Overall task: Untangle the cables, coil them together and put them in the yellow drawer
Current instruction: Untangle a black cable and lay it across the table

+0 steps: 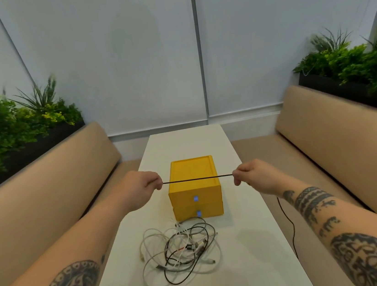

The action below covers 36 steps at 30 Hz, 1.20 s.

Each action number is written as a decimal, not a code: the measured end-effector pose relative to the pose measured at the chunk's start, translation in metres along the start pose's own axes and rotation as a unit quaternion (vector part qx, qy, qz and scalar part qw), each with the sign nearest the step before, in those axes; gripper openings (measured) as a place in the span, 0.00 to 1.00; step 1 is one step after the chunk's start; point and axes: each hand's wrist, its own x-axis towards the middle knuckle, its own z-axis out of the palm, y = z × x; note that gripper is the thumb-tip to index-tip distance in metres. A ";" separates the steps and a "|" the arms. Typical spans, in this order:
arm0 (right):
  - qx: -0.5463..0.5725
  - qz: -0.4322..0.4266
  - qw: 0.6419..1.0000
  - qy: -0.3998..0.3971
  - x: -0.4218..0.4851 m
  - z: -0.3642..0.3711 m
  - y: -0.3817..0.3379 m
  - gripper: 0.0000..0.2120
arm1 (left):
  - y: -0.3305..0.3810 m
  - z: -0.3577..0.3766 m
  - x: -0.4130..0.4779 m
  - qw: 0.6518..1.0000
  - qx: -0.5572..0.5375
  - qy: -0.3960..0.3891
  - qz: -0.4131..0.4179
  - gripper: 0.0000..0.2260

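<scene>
Head view gives me a black cable (pixel 197 179) stretched taut and level between both hands, held up in front of the yellow drawer unit (pixel 191 166). Left hand (pixel 144 187) pinches it on one side, right hand (pixel 250 174) pinches the other. A dark strand dropping past the right forearm is probably its tail. Below, the tangle of white and black cables (pixel 180 249) lies on the white table (pixel 247 267), just before the closed drawers.

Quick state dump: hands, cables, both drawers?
left hand: pinches the black cable.
right hand: pinches the same cable.
black cable: taut between the hands, in the air.
cable pile: tangled, on the table.
upper drawer: closed.
lower drawer: closed.
</scene>
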 end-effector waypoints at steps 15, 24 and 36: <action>0.057 -0.046 0.984 -0.161 0.009 0.039 -0.089 0.15 | 0.010 -0.035 0.005 0.992 0.011 0.008 0.125 0.07; 0.060 -0.079 0.994 -0.043 0.011 0.074 -0.139 0.14 | -0.021 -0.048 -0.015 0.992 0.033 0.056 0.106 0.08; -0.035 0.015 0.998 -0.047 -0.046 0.067 -0.059 0.16 | -0.130 -0.051 -0.049 0.995 0.023 0.089 0.026 0.08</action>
